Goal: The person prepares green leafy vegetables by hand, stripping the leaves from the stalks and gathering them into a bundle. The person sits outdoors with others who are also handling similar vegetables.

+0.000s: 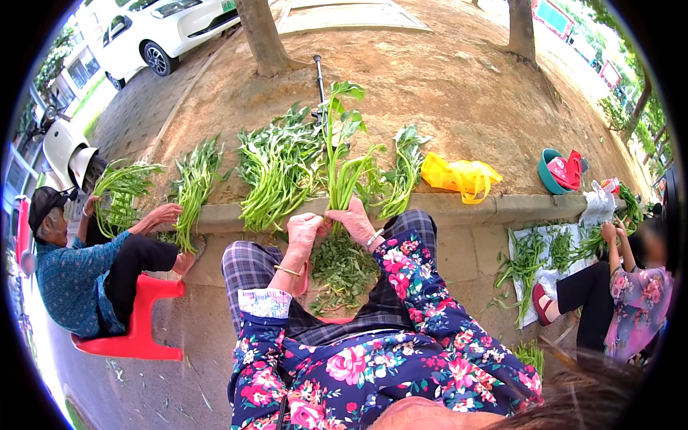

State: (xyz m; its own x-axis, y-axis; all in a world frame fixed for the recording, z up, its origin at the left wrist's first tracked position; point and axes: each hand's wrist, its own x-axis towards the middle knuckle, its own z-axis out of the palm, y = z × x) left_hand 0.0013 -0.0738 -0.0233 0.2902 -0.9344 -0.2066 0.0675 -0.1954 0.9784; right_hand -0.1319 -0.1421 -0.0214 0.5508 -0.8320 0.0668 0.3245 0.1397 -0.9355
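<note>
My right hand (355,217) grips the lower stems of an upright bunch of leafy greens (339,180) that look like water spinach. Close beside it, my left hand (305,232) has curled fingers, their tips meeting near the base of the stems. Whether a stem or leaf is pinched there is hidden. A large heap of the same greens (277,177) lies on the stone kerb to the left, stems towards me. To the right rests a smaller bunch (406,172). Loose plucked leaves (344,266) cover the ground between my knees.
Along the kerb (457,208) lie a yellow bag (459,174) and a teal basin (549,171). A black pole (319,80) stands behind the greens. At left, a person on a red stool (145,322) handles greens (193,185); another person works at right beside a white sheet (529,279).
</note>
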